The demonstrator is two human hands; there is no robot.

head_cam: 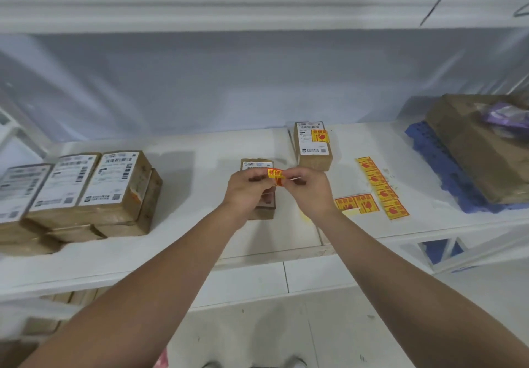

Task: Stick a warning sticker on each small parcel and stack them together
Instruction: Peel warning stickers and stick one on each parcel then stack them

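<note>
So the sticker is yellow with red print, curling a bit, and it's being pinched between both hands right above a small brown parcel sitting mid-shelf. Left hand and right hand are both gripping it by the fingertips, arms reaching straight forward. More sticker strips are lying to the right, and a stickered parcel is sitting behind. Unstickered boxes are crowding the left; the shelf between is staying open.

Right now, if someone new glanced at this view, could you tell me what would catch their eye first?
Most striking is the yellow-and-red warning sticker, pinched between the left hand and right hand above a small parcel at the shelf's centre. More stickers lie to the right, beside an already labelled parcel; unlabelled parcels crowd the far left.
</note>
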